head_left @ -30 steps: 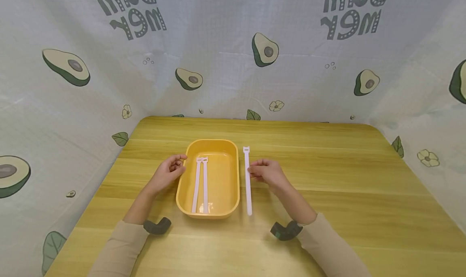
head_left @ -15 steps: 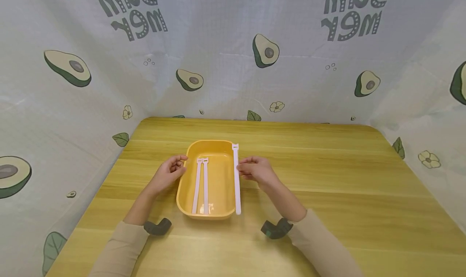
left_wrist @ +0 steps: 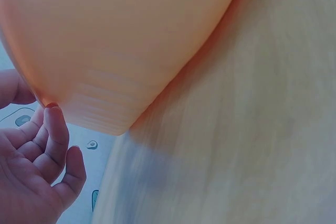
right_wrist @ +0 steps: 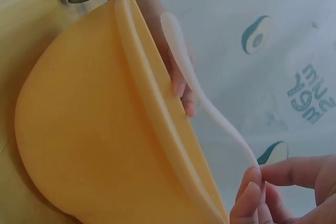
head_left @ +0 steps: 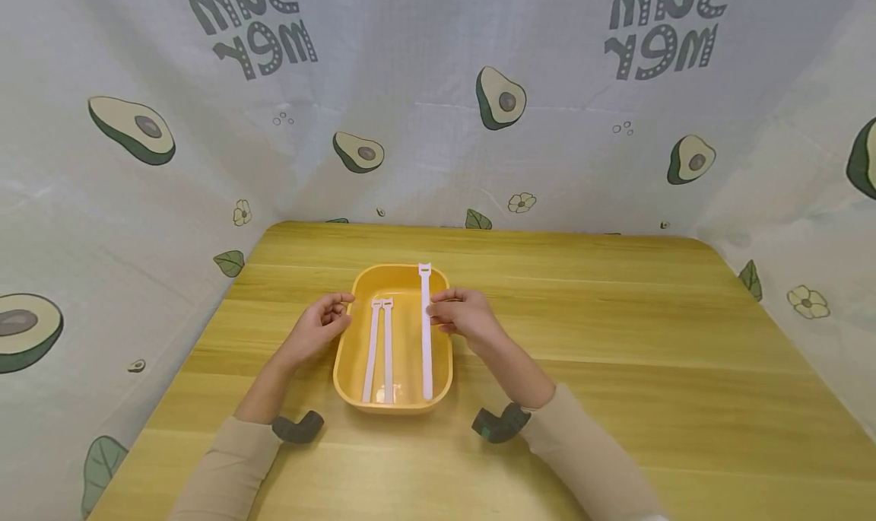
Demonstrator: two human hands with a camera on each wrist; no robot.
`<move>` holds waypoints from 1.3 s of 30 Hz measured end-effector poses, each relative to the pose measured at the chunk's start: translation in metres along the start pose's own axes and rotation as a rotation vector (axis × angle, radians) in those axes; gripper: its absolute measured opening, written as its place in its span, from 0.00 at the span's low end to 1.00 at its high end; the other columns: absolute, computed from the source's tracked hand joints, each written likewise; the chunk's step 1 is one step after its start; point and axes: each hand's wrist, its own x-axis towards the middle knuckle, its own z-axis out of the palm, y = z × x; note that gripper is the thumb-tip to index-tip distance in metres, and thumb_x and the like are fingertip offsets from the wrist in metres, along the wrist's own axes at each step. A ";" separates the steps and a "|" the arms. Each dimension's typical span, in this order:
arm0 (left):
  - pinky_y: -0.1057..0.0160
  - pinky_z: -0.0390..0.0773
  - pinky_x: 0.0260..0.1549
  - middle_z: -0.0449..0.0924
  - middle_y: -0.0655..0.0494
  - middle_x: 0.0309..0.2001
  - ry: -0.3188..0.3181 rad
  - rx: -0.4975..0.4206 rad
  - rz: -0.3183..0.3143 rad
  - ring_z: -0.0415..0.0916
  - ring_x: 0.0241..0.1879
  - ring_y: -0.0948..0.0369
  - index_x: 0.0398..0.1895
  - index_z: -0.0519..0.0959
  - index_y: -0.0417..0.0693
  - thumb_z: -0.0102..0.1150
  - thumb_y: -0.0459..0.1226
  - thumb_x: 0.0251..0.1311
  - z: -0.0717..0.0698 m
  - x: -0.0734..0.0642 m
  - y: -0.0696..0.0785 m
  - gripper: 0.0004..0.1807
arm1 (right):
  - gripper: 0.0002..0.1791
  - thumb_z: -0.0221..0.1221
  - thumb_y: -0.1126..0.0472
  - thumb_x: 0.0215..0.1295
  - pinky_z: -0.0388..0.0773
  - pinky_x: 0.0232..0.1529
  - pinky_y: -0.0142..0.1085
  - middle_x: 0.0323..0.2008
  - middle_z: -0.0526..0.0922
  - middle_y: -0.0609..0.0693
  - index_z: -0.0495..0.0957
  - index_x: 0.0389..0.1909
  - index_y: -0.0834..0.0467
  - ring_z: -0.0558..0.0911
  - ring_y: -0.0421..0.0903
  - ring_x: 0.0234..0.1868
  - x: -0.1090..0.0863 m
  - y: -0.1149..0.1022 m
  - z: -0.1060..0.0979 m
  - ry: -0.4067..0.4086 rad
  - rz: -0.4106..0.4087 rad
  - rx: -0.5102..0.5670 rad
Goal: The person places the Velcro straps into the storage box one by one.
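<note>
A yellow plastic tub [head_left: 390, 409] stands on the table, seen from its outer side in the left wrist view. My left hand [head_left: 316, 327] pinches its left rim between thumb and finger. Two pale pink cable ties [head_left: 388, 357], flat strips with slotted heads, lie side by side along the left of the tub's floor. My right hand [head_left: 467, 317] pinches a third cable tie [head_left: 426, 354] near its middle, over the right part of the tub, slotted head toward the far rim. In the right wrist view this tie [right_wrist: 215, 111] bends gently above the rim, held between thumb and fingertips.
The wooden table [head_left: 616, 316] stretches out on both sides of the tub. A white curtain [head_left: 424, 87] printed with avocados hangs behind it and along the sides. Dark wrist-worn devices [head_left: 503, 424] sit below each hand.
My right hand has carried its cable tie leftward, from beside the tub, across the right rim and over the inside. My left hand has stayed at the left rim.
</note>
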 end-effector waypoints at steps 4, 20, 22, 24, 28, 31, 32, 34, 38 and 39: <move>0.71 0.69 0.31 0.68 0.46 0.39 0.005 -0.002 0.000 0.66 0.33 0.61 0.59 0.67 0.27 0.53 0.28 0.67 0.000 0.000 -0.001 0.20 | 0.09 0.62 0.70 0.62 0.77 0.28 0.28 0.34 0.81 0.55 0.77 0.42 0.67 0.80 0.42 0.28 0.003 -0.002 0.007 0.001 -0.001 -0.022; 0.71 0.69 0.31 0.68 0.46 0.38 0.000 -0.008 0.001 0.66 0.33 0.61 0.59 0.67 0.27 0.53 0.28 0.66 0.000 0.001 -0.002 0.20 | 0.07 0.60 0.69 0.62 0.75 0.27 0.30 0.34 0.80 0.54 0.78 0.40 0.65 0.81 0.43 0.27 0.011 -0.002 0.029 -0.005 -0.018 -0.096; 0.71 0.69 0.31 0.68 0.46 0.38 -0.001 -0.012 0.002 0.66 0.33 0.61 0.59 0.67 0.26 0.53 0.28 0.66 0.000 0.001 -0.002 0.20 | 0.06 0.60 0.69 0.62 0.76 0.28 0.31 0.34 0.80 0.54 0.78 0.40 0.65 0.81 0.44 0.28 0.013 -0.002 0.031 -0.010 -0.024 -0.101; 0.71 0.69 0.31 0.67 0.46 0.38 -0.002 -0.013 0.003 0.66 0.33 0.61 0.59 0.67 0.26 0.53 0.28 0.66 0.000 0.001 -0.002 0.20 | 0.06 0.59 0.70 0.62 0.76 0.29 0.32 0.34 0.80 0.54 0.78 0.39 0.66 0.81 0.44 0.28 0.015 0.000 0.033 -0.015 -0.037 -0.106; 0.71 0.68 0.31 0.67 0.46 0.38 -0.003 -0.016 0.003 0.65 0.33 0.61 0.59 0.66 0.25 0.53 0.28 0.66 0.000 0.001 -0.002 0.21 | 0.06 0.58 0.70 0.63 0.77 0.31 0.34 0.33 0.79 0.54 0.78 0.39 0.67 0.79 0.44 0.29 0.018 0.001 0.037 -0.021 -0.050 -0.121; 0.71 0.68 0.30 0.67 0.46 0.38 -0.004 -0.017 0.002 0.65 0.33 0.61 0.59 0.66 0.25 0.53 0.28 0.66 0.000 0.001 -0.002 0.21 | 0.05 0.58 0.70 0.63 0.77 0.31 0.34 0.33 0.79 0.53 0.78 0.39 0.67 0.78 0.43 0.28 0.021 0.004 0.040 -0.017 -0.052 -0.132; 0.71 0.68 0.30 0.67 0.46 0.38 -0.004 -0.018 0.002 0.65 0.33 0.61 0.59 0.66 0.25 0.52 0.28 0.66 0.000 0.001 -0.002 0.21 | 0.05 0.58 0.70 0.63 0.77 0.31 0.34 0.32 0.79 0.53 0.78 0.39 0.67 0.78 0.43 0.28 0.022 0.004 0.041 -0.014 -0.049 -0.134; 0.71 0.68 0.31 0.67 0.46 0.39 -0.003 -0.016 0.001 0.65 0.34 0.61 0.59 0.66 0.25 0.52 0.28 0.66 0.000 0.001 -0.002 0.21 | 0.05 0.58 0.70 0.62 0.76 0.30 0.34 0.31 0.78 0.53 0.78 0.38 0.67 0.77 0.43 0.27 0.024 0.006 0.043 -0.007 -0.046 -0.138; 0.71 0.69 0.31 0.68 0.46 0.39 0.000 -0.009 0.000 0.66 0.34 0.61 0.59 0.67 0.26 0.52 0.28 0.67 0.000 0.001 -0.002 0.20 | 0.05 0.58 0.71 0.61 0.76 0.30 0.34 0.31 0.79 0.53 0.78 0.37 0.67 0.77 0.43 0.26 0.030 0.010 0.047 0.007 -0.038 -0.142; 0.71 0.69 0.31 0.68 0.46 0.39 0.001 -0.008 0.001 0.66 0.34 0.61 0.59 0.67 0.26 0.52 0.27 0.67 -0.001 0.001 -0.002 0.20 | 0.04 0.58 0.71 0.61 0.76 0.30 0.35 0.31 0.79 0.53 0.78 0.36 0.67 0.77 0.43 0.26 0.031 0.010 0.047 0.010 -0.037 -0.142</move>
